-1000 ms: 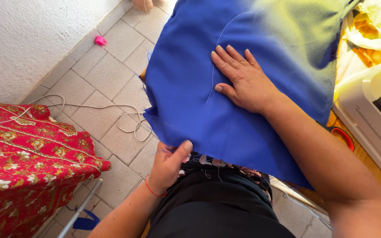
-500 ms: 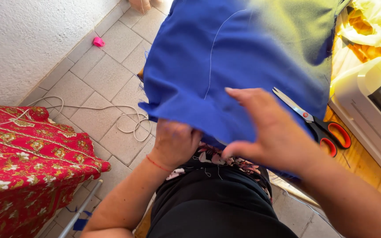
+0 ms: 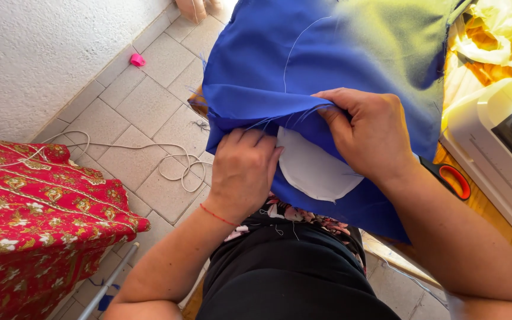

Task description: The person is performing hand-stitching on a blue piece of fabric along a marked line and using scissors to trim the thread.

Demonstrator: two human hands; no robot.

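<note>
A blue fabric (image 3: 303, 65) lies over the table edge and hangs toward my lap. My left hand (image 3: 245, 169) grips its folded near edge from below. My right hand (image 3: 370, 133) pinches the same fold and holds it turned back. Under the lifted fold a white rounded piece (image 3: 312, 172) shows against the fabric's underside. A thin white stitching line runs up the blue fabric. Loose threads hang from the fold between my hands.
A white sewing machine (image 3: 499, 148) stands at the right on the wooden table. Red-handled scissors (image 3: 450, 178) lie partly under my right wrist. Yellow fabric (image 3: 499, 32) sits at top right. A red patterned cloth (image 3: 37, 219) covers something at left. A white cord (image 3: 149, 157) and a pink object (image 3: 137, 59) lie on the tiled floor.
My right hand left the flat top of the fabric and came to the near edge. Both hands then gripped the edge and folded it back, exposing the white piece.
</note>
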